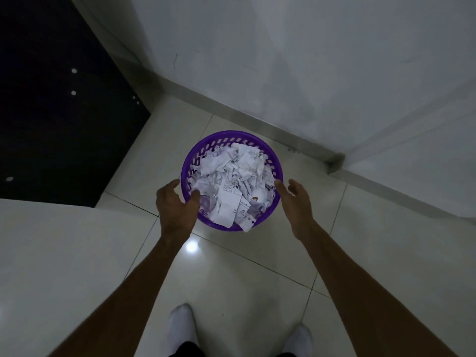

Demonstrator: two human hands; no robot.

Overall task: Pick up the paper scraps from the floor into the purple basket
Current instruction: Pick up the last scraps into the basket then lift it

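Note:
The purple basket [226, 137] stands on the pale floor tiles in the middle of the head view. It is heaped with torn white paper scraps [233, 181], and one scrap hangs over its near rim. My left hand [175, 202] is at the basket's left rim, thumb over the edge and fingers loosely curved beside the wall. My right hand [296, 199] is close to the right rim, fingers relaxed and holding nothing. Whether either hand touches the rim firmly I cannot tell.
A white wall with a skirting board [260, 124] runs behind the basket and turns a corner at the right. A dark opening [59, 112] lies at the left. My feet in white socks [180, 325] stand on the glossy tiles below.

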